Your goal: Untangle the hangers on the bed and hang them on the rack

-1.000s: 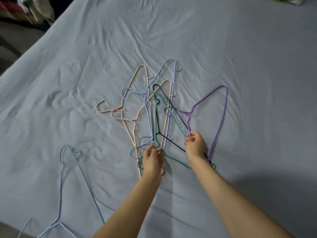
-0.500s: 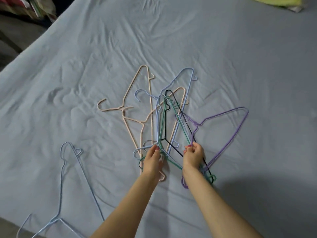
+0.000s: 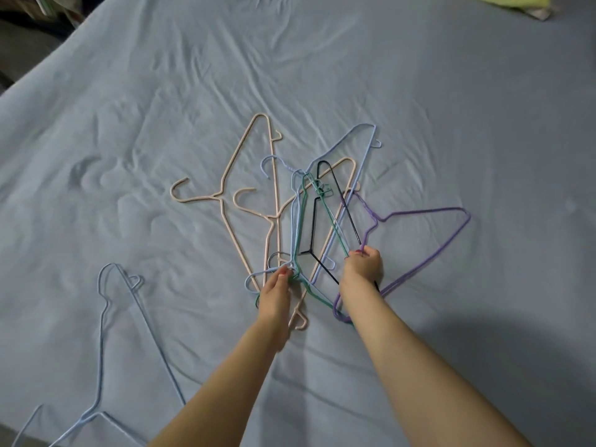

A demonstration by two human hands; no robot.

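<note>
Hidden: where the wires cross under the left hand [image 3: 274,293], green, blue and grey hooks bunch together and cannot be told apart; the purple hanger's hook end passes behind the right wrist
Cut off: the lone light-blue hanger [image 3: 103,317] at lower left runs out of the bottom edge; a yellow-green cloth [image 3: 516,1] shows only as a sliver at the top right corner
Tangle: beige hangers [image 3: 245,195], blue hanger [image 3: 354,140], green hanger [image 3: 301,221] and black hanger [image 3: 335,188] lie overlapped on the bed sheet [image 3: 419,91], fanning away from both hands
Left hand: fingers curled, pinching the knot of hooks at the tangle's near end
Right hand [image 3: 362,269]: fist closed round the purple hanger [image 3: 451,240] where it meets the black wire; the purple triangle spreads to the right of this grip
Rack: not seen
</note>
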